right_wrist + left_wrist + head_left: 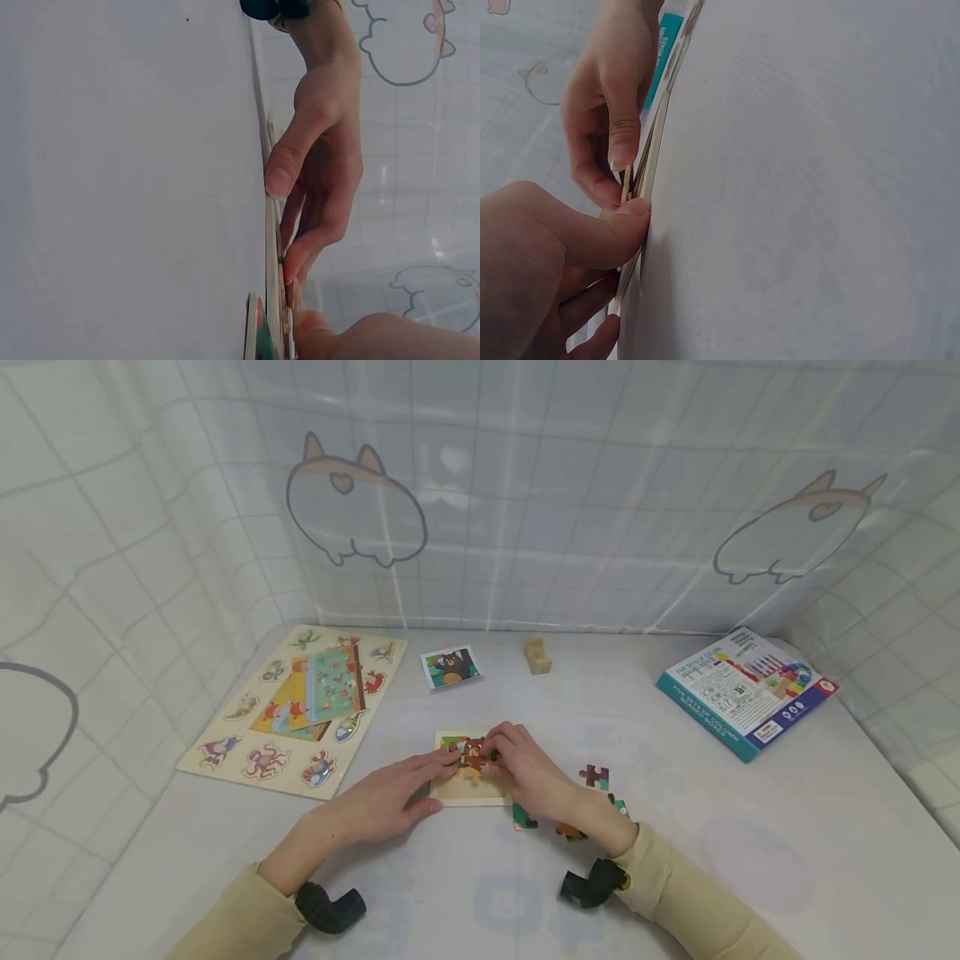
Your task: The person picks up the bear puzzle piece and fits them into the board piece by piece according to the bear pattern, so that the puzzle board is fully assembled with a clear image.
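A small wooden puzzle tray (453, 790) lies on the table in front of me, with bear-picture pieces at its upper part. My right hand (531, 777) pinches a brown bear puzzle piece (474, 752) between thumb and fingers, tilted above the tray as the left wrist view shows. From the left, my left hand (386, 793) reaches over the tray. Its fairly straight fingers touch the pieces, and its thumb (280, 180) rests at the tray's near edge. Loose jigsaw pieces (595, 776) lie around my right wrist, some partly hidden beneath it.
A large sea-animal board (225, 727) lies at the left, with colourful picture boards (330, 685) stacked on it. Toward the back are a bear picture card (450, 667) and a small wooden block (537, 657). A teal-edged box (746, 689) sits at the right.
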The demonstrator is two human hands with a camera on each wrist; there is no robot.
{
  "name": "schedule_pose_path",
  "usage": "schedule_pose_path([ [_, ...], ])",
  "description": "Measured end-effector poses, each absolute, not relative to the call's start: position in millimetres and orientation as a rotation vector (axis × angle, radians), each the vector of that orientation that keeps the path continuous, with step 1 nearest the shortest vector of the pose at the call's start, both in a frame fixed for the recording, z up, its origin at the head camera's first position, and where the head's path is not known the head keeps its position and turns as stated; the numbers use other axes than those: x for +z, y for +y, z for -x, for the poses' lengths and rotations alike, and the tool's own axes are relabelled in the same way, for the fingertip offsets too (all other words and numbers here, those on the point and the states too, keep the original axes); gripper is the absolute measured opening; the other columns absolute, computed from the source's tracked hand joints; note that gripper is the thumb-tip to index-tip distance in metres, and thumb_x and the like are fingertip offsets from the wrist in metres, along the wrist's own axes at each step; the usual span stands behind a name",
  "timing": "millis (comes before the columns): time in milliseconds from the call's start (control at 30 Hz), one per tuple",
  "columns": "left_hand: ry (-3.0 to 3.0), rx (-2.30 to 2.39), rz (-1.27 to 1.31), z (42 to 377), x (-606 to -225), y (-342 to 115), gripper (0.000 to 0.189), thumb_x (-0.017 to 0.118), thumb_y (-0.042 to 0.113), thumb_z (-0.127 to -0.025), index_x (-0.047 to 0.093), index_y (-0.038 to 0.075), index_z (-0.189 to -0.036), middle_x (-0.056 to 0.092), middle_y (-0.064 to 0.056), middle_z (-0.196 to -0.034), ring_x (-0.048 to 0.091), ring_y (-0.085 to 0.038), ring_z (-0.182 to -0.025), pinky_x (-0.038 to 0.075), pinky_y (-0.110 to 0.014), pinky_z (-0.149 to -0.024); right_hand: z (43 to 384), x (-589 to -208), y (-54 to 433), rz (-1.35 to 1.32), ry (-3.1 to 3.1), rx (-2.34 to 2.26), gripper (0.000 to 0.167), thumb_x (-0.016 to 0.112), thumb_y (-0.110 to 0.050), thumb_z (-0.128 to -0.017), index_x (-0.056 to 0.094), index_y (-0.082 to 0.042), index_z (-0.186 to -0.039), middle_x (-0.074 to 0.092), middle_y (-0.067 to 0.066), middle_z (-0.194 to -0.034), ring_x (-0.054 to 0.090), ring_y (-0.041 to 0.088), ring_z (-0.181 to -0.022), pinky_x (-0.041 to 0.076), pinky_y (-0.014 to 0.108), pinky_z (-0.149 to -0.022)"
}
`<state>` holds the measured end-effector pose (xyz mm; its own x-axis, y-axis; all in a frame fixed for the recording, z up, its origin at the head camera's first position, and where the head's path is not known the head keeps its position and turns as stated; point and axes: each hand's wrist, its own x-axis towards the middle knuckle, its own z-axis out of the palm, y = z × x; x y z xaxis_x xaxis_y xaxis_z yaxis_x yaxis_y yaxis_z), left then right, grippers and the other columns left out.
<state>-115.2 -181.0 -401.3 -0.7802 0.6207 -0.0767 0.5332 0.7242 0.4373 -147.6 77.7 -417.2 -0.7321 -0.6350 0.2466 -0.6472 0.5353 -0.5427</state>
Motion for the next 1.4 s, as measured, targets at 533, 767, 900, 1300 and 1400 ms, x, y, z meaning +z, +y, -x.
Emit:
schedule_pose_path([
  [533,2.714,0.586,-0.991,116.0,-402.2,-180.5,0.053,0.060,0.028,-0.101,0.045,0.023,-0.151,0.040,-0.001,-0.159,0.037,-0.026,-0.146,0.039,-0.048,-0.115,149.4,-423.9,74.7,-1.129,-2.726,0.886,0.019,0.065,-0.018,-0.098,0.062,-0.004,-0.110,0.054,0.006,-0.122,0.046,0.020,-0.112,0.048,0.035,-0.097],
  [767,2.711,0.557,-1.063,115.7,-400.2,-180.1,0.050,0.060,0.025,-0.101,0.049,0.020,-0.149,0.036,-0.002,-0.161,0.034,-0.026,-0.148,0.038,-0.048,-0.116,150.3,-425.4,75.1,-1.147,-2.669,0.897,0.017,0.064,-0.018,-0.099,0.063,-0.005,-0.110,0.055,0.005,-0.119,0.046,0.021,-0.109,0.048,0.035,-0.094],
  [900,2.716,0.540,-1.068,115.2,-401.3,-179.7,0.049,0.060,0.025,-0.101,0.050,0.019,-0.148,0.035,-0.002,-0.161,0.033,-0.026,-0.148,0.036,-0.047,-0.117,150.1,-426.3,74.6,-1.136,-2.663,0.917,0.014,0.065,-0.019,-0.099,0.064,-0.008,-0.108,0.055,0.004,-0.117,0.046,0.020,-0.108,0.048,0.034,-0.093],
  [1300,2.722,0.521,-1.103,113.6,-403.3,-176.2,0.049,0.057,0.022,-0.102,0.048,0.016,-0.150,0.034,0.004,-0.162,0.030,-0.028,-0.150,0.033,-0.049,-0.119,150.1,-425.9,73.9,-1.109,-2.681,0.913,0.010,0.065,-0.020,-0.098,0.065,-0.011,-0.103,0.056,0.002,-0.116,0.047,0.019,-0.108,0.048,0.035,-0.093],
  [1400,2.734,0.522,-1.098,112.8,-403.9,-176.2,0.049,0.057,0.023,-0.102,0.047,0.016,-0.150,0.035,0.004,-0.162,0.031,-0.027,-0.149,0.034,-0.048,-0.118,149.6,-424.5,73.8,-1.105,-2.687,0.916,0.010,0.065,-0.020,-0.098,0.065,-0.011,-0.103,0.056,0.003,-0.116,0.047,0.019,-0.107,0.048,0.035,-0.093],
])
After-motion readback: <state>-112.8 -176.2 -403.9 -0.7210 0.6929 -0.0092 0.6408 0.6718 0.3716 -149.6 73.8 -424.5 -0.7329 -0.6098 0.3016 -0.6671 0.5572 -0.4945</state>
